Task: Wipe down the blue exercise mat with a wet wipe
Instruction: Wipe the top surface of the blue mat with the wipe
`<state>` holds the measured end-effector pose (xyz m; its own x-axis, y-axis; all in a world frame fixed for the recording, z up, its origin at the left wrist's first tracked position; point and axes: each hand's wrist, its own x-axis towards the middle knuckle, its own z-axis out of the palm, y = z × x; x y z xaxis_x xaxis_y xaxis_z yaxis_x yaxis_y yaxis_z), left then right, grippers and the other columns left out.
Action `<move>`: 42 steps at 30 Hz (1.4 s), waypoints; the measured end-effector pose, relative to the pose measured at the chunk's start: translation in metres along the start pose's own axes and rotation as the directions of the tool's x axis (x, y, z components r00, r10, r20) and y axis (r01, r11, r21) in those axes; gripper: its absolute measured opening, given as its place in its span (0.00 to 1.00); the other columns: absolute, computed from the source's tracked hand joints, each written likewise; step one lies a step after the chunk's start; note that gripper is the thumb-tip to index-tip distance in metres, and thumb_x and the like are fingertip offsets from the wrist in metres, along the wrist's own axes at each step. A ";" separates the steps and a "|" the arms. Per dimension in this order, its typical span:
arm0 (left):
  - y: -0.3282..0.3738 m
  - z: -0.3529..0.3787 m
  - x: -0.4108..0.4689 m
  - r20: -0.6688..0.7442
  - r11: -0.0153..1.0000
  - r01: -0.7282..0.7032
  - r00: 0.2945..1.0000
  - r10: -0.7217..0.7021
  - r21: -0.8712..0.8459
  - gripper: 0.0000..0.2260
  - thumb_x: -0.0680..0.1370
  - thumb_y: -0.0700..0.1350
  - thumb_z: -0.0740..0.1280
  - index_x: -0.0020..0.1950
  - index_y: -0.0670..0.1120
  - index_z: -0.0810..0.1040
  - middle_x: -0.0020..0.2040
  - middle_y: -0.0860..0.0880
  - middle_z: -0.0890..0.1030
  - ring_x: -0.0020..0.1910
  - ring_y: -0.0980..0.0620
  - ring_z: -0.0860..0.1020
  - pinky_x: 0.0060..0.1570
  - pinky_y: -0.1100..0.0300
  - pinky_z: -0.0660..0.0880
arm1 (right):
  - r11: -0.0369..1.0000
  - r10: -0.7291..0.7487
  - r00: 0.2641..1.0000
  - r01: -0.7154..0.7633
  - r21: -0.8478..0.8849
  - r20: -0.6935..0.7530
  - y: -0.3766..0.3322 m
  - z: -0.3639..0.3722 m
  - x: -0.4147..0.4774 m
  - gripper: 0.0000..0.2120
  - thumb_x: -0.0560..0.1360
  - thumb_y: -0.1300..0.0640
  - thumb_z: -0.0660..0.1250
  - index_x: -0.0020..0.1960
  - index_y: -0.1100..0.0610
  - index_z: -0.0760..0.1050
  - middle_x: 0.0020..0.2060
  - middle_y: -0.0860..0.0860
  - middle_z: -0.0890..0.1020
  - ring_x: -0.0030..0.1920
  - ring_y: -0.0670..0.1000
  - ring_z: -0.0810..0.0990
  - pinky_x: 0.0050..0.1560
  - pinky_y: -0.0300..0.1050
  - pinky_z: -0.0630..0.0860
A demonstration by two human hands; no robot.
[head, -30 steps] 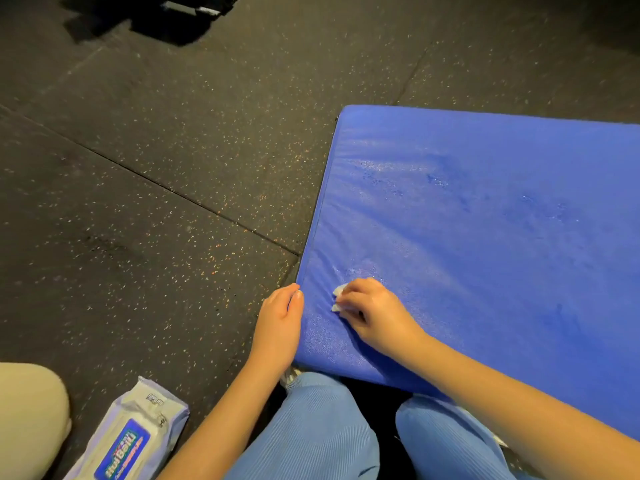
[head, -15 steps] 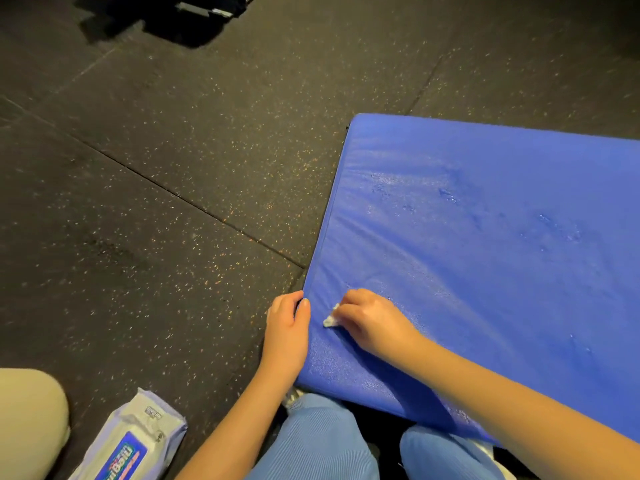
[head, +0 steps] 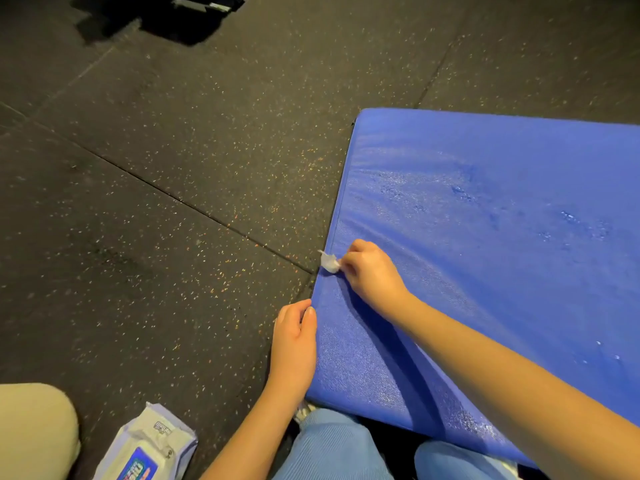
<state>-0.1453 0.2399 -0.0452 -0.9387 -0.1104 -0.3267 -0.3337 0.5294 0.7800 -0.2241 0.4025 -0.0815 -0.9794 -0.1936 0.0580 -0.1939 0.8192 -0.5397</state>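
2 knees (head: 332, 445) in ribbed blue trousers sit at the bottom, both cut off by the frame. The mat's near edge rests on or just over them. To their left lies 1 pack of wipes (head: 149, 448), its lower end out of view and its label only partly readable. Beside it is 1 beige rounded shape (head: 34, 431), cut off and hard to identify.

The left hand (head: 292, 348) lies against the left edge of the 1 blue mat (head: 485, 271), its fingers loosely bent and holding nothing. Just beyond it, the right hand (head: 372, 275) pinches 1 small crumpled wet wipe (head: 329, 262) in curled fingers. The wipe is at the mat's left edge and pokes slightly past it.

The mat runs off the frame at the right, and wet patches glisten on it. The dark speckled floor (head: 156, 202) spreads wide to its left, crossed by several seams. At the far top, 1 dark object (head: 194, 12) is cut off and unclear.
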 end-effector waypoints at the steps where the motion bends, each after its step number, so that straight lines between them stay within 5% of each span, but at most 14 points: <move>1: 0.000 0.000 0.002 -0.003 1.000 -0.002 1.000 0.002 -0.007 0.11 0.82 0.41 0.58 0.61 0.45 0.76 0.53 0.53 0.73 0.56 0.54 0.72 0.52 0.66 0.64 | 1.000 -0.023 0.999 0.023 0.009 0.024 -0.008 0.001 -0.002 0.07 0.74 0.66 0.66 0.37 0.66 0.77 0.38 0.61 0.76 0.39 0.63 0.75 0.33 0.54 0.73; 6: -0.003 0.005 0.012 0.013 0.999 -0.015 1.000 0.016 -0.038 0.12 0.82 0.41 0.58 0.63 0.46 0.75 0.55 0.53 0.74 0.58 0.52 0.72 0.58 0.60 0.67 | 0.951 -0.303 0.915 0.270 0.153 0.266 -0.015 -0.007 -0.028 0.08 0.71 0.62 0.66 0.35 0.62 0.79 0.36 0.57 0.78 0.34 0.58 0.77 0.30 0.45 0.73; 10: -0.007 0.011 0.011 0.018 0.999 0.001 1.000 0.000 -0.041 0.17 0.82 0.44 0.58 0.71 0.44 0.68 0.61 0.53 0.70 0.63 0.52 0.70 0.67 0.52 0.66 | 0.999 0.049 0.989 -0.046 -0.022 0.139 0.020 -0.015 0.002 0.05 0.67 0.65 0.66 0.34 0.66 0.76 0.36 0.58 0.76 0.37 0.61 0.77 0.33 0.53 0.74; 12: -0.010 0.012 0.010 0.012 1.000 -0.027 1.000 0.027 -0.006 0.18 0.82 0.44 0.58 0.71 0.43 0.68 0.63 0.51 0.71 0.65 0.50 0.69 0.67 0.51 0.65 | 0.998 -0.049 0.995 0.051 -0.022 0.084 0.005 -0.010 -0.010 0.04 0.67 0.66 0.66 0.34 0.66 0.76 0.34 0.59 0.76 0.33 0.61 0.75 0.28 0.50 0.72; 15: -0.010 0.012 0.011 0.011 0.998 -0.056 0.998 0.055 0.026 0.16 0.82 0.43 0.59 0.69 0.43 0.71 0.63 0.48 0.73 0.65 0.48 0.69 0.66 0.54 0.65 | 0.974 -0.220 0.949 0.224 0.007 0.226 -0.017 -0.006 -0.044 0.03 0.69 0.67 0.69 0.38 0.62 0.79 0.35 0.57 0.76 0.32 0.59 0.75 0.27 0.48 0.72; 20: -0.006 0.012 0.009 0.023 0.997 -0.071 0.997 0.070 0.040 0.18 0.82 0.46 0.58 0.71 0.43 0.69 0.65 0.48 0.72 0.64 0.50 0.67 0.66 0.54 0.64 | 0.985 0.105 0.979 -0.079 -0.151 0.175 0.003 -0.036 -0.033 0.07 0.73 0.65 0.67 0.36 0.64 0.79 0.35 0.57 0.69 0.32 0.58 0.68 0.31 0.50 0.67; 25: -0.004 0.011 0.013 0.025 0.991 -0.102 0.995 0.100 0.085 0.16 0.82 0.45 0.58 0.68 0.42 0.72 0.64 0.46 0.74 0.64 0.47 0.68 0.64 0.54 0.65 | 0.983 -0.016 0.936 0.078 -0.163 0.352 -0.010 -0.042 -0.063 0.11 0.78 0.56 0.63 0.45 0.62 0.79 0.43 0.57 0.74 0.41 0.61 0.75 0.33 0.48 0.65; 28: 0.000 0.011 0.025 0.071 0.973 -0.181 0.983 0.172 0.145 0.16 0.82 0.44 0.58 0.68 0.42 0.72 0.65 0.47 0.73 0.63 0.48 0.68 0.64 0.55 0.64 | 0.971 -0.159 0.960 0.194 -0.142 0.229 0.001 -0.045 -0.061 0.05 0.75 0.58 0.68 0.43 0.60 0.78 0.49 0.57 0.76 0.42 0.60 0.76 0.28 0.46 0.68; 33: -0.002 0.020 0.028 0.056 0.976 -0.162 0.986 0.155 0.145 0.16 0.82 0.43 0.58 0.69 0.42 0.70 0.67 0.48 0.72 0.65 0.51 0.66 0.62 0.64 0.61 | 0.917 -0.344 0.921 0.371 -0.145 0.181 0.003 -0.025 -0.078 0.09 0.74 0.59 0.65 0.53 0.53 0.75 0.36 0.50 0.74 0.33 0.52 0.71 0.22 0.41 0.66; 36: -0.006 0.019 0.027 0.067 0.986 -0.136 0.989 0.130 0.100 0.17 0.82 0.45 0.57 0.70 0.43 0.70 0.67 0.50 0.71 0.65 0.53 0.67 0.66 0.61 0.62 | 0.968 -0.162 0.984 0.173 -0.179 0.077 0.020 -0.022 -0.045 0.12 0.61 0.66 0.79 0.39 0.59 0.77 0.35 0.53 0.74 0.32 0.55 0.71 0.22 0.40 0.59; 39: -0.005 0.017 0.027 0.064 0.991 -0.117 0.992 0.113 0.066 0.19 0.82 0.49 0.55 0.70 0.44 0.71 0.67 0.51 0.72 0.65 0.55 0.67 0.67 0.60 0.63 | 0.995 0.038 0.999 -0.041 -0.095 -0.039 0.015 -0.015 -0.023 0.07 0.67 0.65 0.72 0.38 0.62 0.73 0.38 0.57 0.73 0.32 0.57 0.69 0.24 0.43 0.63; 42: -0.004 0.016 0.029 0.069 0.993 -0.103 0.993 0.099 0.050 0.21 0.81 0.51 0.54 0.69 0.43 0.71 0.66 0.50 0.72 0.64 0.54 0.68 0.65 0.63 0.62 | 0.995 -0.092 0.992 0.095 -0.042 0.086 0.012 -0.005 -0.039 0.13 0.77 0.53 0.57 0.49 0.58 0.77 0.43 0.55 0.75 0.38 0.57 0.73 0.28 0.48 0.72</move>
<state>-0.1703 0.2484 -0.0664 -0.9589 0.0009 -0.2837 -0.2307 0.5794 0.7817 -0.1885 0.4227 -0.0862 -0.9490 -0.3132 0.0351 -0.2887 0.8191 -0.4958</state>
